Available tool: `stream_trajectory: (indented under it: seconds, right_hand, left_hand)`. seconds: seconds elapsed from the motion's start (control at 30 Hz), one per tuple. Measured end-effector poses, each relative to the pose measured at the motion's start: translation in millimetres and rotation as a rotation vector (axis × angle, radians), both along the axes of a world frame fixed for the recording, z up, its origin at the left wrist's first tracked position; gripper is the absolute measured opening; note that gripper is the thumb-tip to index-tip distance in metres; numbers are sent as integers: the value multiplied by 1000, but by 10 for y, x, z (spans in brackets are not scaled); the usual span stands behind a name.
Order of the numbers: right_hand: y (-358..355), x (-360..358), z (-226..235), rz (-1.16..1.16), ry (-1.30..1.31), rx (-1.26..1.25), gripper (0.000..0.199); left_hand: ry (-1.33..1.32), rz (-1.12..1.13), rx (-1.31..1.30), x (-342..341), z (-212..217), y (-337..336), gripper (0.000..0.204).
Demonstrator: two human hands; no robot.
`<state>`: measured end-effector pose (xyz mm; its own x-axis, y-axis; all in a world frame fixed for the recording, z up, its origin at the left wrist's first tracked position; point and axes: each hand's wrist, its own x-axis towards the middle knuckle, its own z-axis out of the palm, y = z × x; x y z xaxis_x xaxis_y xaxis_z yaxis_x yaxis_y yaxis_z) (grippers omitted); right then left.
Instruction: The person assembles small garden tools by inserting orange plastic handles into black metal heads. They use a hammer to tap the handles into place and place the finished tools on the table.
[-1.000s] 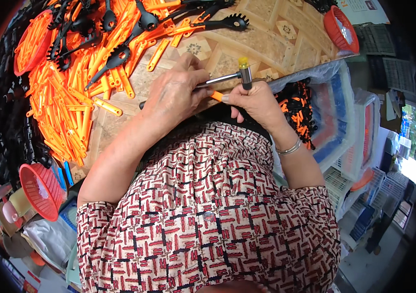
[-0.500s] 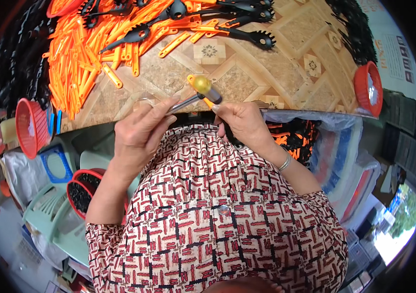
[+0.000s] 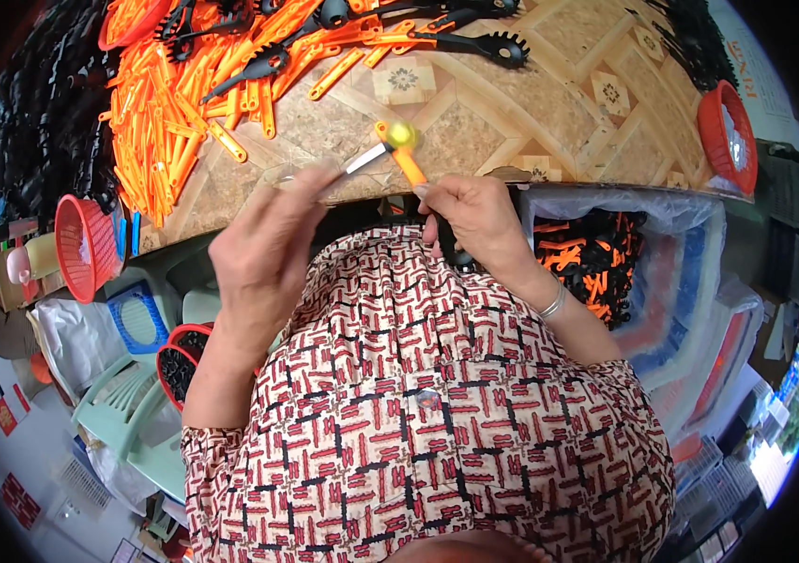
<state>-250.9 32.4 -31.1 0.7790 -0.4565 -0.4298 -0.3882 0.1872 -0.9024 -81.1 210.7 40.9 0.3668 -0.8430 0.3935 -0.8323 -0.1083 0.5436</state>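
My left hand [image 3: 268, 239], slightly blurred, is closed around the metal shaft of a small hammer [image 3: 366, 158]. Its yellow head hovers over or touches the orange handle of a kitchen utensil [image 3: 410, 169]; which of the two, I cannot tell. That handle lies over the table's near edge, pinched by my right hand [image 3: 476, 218] at its lower end. Black plastic of the utensil shows under my right fingers, against my shirt, and its shape is mostly hidden. Beyond both hands lies a heap of loose orange handles [image 3: 160, 131].
Black pasta servers [image 3: 502, 49] lie on the patterned table [image 3: 568, 113]. Red baskets stand at the left edge [image 3: 85, 249] and right edge [image 3: 730, 141]. Below the table at right, a plastic-lined container [image 3: 667, 253] holds orange-and-black utensils. Pale green chairs [image 3: 127, 413] stand at lower left.
The hammer has swung, its yellow head shifting slightly up and right, and more of the orange handle shows. My right hand keeps its grip, a little higher. The whole view has shifted slightly.
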Motion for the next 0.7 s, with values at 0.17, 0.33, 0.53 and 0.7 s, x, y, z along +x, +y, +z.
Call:
stream_trajectory:
  seconds: [0.17,0.33,0.53,0.7]
  right_hand:
    - [20,-9,57,4,-31,-76,34]
    - [-253,-290,25,157,15,-116,35]
    - [-1024,-1595,543,294,524,-726,30]
    - [-1130,-795,735,-5,295,-1257,21]
  left_hand:
    - [-72,-33,-125,69,19,21,47]
    - [204,-20,274,207,-222,105,41]
    - [627,248,60,686,-293,104,36]
    - [547,325,90,896,-398,-243,32]
